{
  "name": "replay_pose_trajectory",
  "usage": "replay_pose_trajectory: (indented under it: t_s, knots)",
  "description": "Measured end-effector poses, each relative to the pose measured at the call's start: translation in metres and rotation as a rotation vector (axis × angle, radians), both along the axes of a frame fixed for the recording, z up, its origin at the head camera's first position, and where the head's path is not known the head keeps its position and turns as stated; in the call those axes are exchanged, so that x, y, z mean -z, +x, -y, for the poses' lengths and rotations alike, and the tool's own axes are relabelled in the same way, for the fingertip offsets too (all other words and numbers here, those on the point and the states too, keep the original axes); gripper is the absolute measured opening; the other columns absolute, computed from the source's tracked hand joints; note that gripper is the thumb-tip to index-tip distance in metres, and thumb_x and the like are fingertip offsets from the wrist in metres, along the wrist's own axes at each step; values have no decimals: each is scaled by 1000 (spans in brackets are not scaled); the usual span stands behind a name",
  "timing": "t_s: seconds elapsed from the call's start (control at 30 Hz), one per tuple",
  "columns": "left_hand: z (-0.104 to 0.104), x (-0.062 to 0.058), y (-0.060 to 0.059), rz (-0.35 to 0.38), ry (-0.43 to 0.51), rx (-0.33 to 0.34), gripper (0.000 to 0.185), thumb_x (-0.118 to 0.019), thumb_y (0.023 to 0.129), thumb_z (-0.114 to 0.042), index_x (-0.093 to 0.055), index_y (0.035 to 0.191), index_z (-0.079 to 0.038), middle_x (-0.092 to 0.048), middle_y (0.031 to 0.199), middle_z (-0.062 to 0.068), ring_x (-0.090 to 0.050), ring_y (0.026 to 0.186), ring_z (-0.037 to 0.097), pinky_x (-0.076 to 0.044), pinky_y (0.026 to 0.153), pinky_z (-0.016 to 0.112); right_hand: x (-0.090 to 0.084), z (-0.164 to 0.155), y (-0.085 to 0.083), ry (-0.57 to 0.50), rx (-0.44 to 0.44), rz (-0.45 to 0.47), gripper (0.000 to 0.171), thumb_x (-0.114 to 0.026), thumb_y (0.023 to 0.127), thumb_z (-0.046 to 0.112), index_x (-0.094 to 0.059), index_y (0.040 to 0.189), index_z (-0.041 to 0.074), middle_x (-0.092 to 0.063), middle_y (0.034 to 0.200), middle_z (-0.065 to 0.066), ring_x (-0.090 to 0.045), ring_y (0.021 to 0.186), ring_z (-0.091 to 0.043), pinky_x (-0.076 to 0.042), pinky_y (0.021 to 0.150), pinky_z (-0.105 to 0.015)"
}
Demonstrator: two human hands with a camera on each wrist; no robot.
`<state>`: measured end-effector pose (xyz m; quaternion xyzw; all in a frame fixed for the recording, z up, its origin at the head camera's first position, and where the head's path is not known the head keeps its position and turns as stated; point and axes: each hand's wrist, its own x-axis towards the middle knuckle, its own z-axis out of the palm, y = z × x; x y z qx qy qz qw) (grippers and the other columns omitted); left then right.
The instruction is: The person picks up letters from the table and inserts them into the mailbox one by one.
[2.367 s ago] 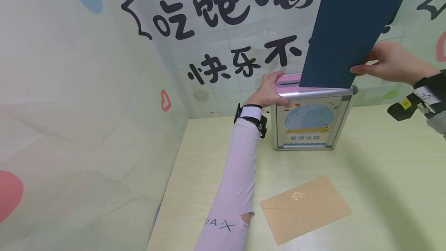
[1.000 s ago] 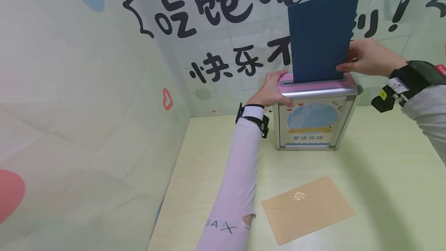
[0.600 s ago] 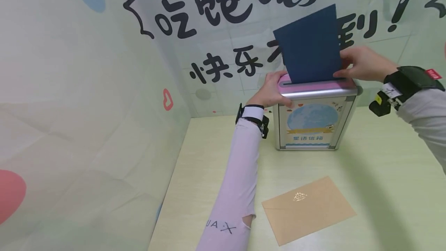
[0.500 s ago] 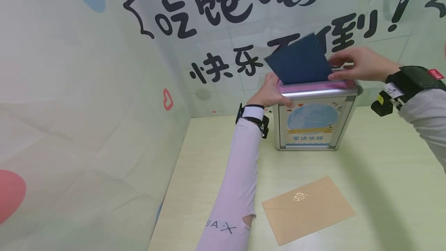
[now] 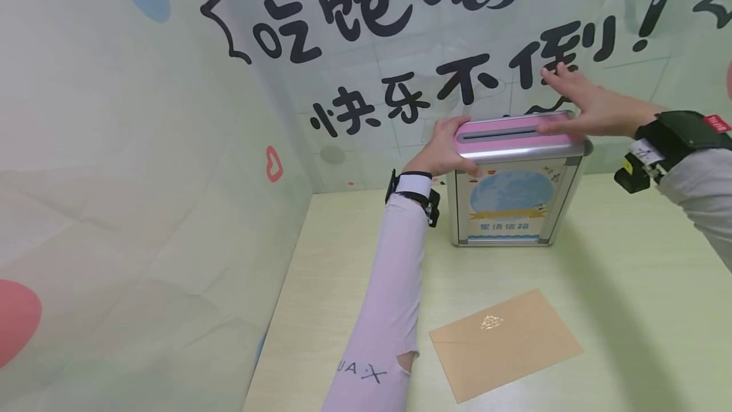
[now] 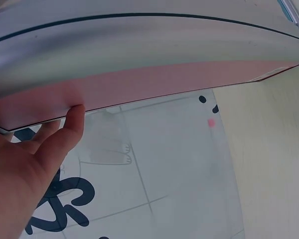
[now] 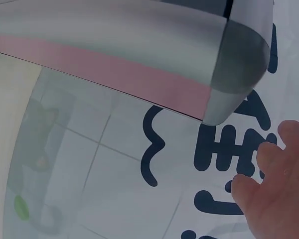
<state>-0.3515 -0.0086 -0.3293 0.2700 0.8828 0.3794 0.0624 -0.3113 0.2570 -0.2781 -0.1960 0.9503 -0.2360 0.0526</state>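
A letter box (image 5: 511, 202) with a silver frame, a pink top and a moon picture on its front stands upright against the back wall. Its narrow slot (image 5: 496, 135) runs along the top, with nothing sticking out. My left hand (image 5: 440, 150) grips the upper left corner, thumb on the front and fingers toward the back; the left wrist view shows its fingers against the pink side (image 6: 55, 97). Over the right end of the top, my right hand (image 5: 600, 107) has its fingers spread and holds nothing. The right wrist view shows those fingers beside the box's corner piece (image 7: 241, 67).
A tan envelope (image 5: 506, 345) with a gold print lies flat on the pale table (image 5: 332, 285), in front of the box. Behind the box rises a wall covering (image 5: 354, 100) with black lettering. Another wall (image 5: 143, 208) bounds the table on the left.
A dark blue envelope-like sheet, pinched by my right hand, has gone down through the slot and out of sight. The right hand has let go and spread its fingers; the left stays put.
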Motion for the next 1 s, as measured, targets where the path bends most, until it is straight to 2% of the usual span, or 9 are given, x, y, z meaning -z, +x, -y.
replay_pose_trajectory:
  t_s: [0.17, 0.4, 0.5, 0.6, 0.7, 0.87, 0.93, 1.0]
  knots:
    - [-5, 1, -2, 0, -2, 4, 103, -81, 52, -14, -28, 141, -16, -27, 133, 4, -35, 106, 13, -39, 82, 21, 4, 0, 5, 34, 13, -1, 97, -56, 82, 45, 14, 144, 21, 25, 147, -7, 19, 133, -36, -5, 91, -74]
    - [-10, 0, -4, 5, -3, 4, 103, -81, 52, -14, -28, 141, -16, -27, 132, 4, -34, 107, 13, -39, 83, 22, 13, -3, 9, 7, -42, -18, 100, -64, 79, 41, 8, 146, 21, 20, 149, -8, 16, 135, -34, -5, 93, -72]
    - [-11, 0, -4, 3, 6, 5, 103, -81, 52, -14, -28, 141, -14, -27, 132, 5, -33, 108, 13, -39, 84, 22, 20, -4, 7, 47, -28, -28, 102, -65, 76, 44, 6, 146, 21, 17, 149, -12, 12, 135, -38, -7, 93, -72]
    - [-12, 1, -4, 12, 11, 7, 104, -81, 52, -14, -28, 141, -12, -26, 133, 5, -34, 108, 13, -39, 84, 22, 29, -6, 5, 91, 6, -42, 105, -67, 73, 48, 2, 147, 17, 10, 150, -18, 6, 135, -42, -14, 93, -71]
    - [-12, 2, -5, 6, 0, 1, 104, -82, 52, -16, -28, 141, -13, -27, 132, 4, -34, 108, 13, -39, 84, 22, 35, -6, 3, 91, 24, -54, 108, -70, 70, 47, -1, 147, 13, 4, 150, -22, -4, 133, -45, -21, 91, -69]
    - [-9, 3, -8, -13, -2, -7, 103, -82, 51, -16, -29, 140, -12, -27, 133, 5, -32, 110, 14, -39, 85, 23, 38, -2, 3, -6, 32, -85, 110, -77, 64, 41, -11, 146, 9, -16, 142, -24, -33, 112, -42, -35, 84, -58]
    - [-7, 2, -9, -17, -4, -6, 103, -82, 51, -16, -29, 140, -12, -27, 134, 5, -31, 112, 14, -38, 86, 23, 40, 1, 2, -52, 36, -102, 107, -79, 62, 39, -17, 144, 6, -23, 134, -24, -37, 104, -39, -37, 82, -55]
    - [-5, 2, -11, -26, -15, -6, 103, -82, 51, -17, -30, 140, -12, -27, 134, 5, -30, 113, 14, -38, 88, 24, 41, 4, 1, -92, 41, -118, 105, -80, 61, 36, -22, 141, 3, -27, 130, -23, -37, 103, -38, -38, 82, -55]
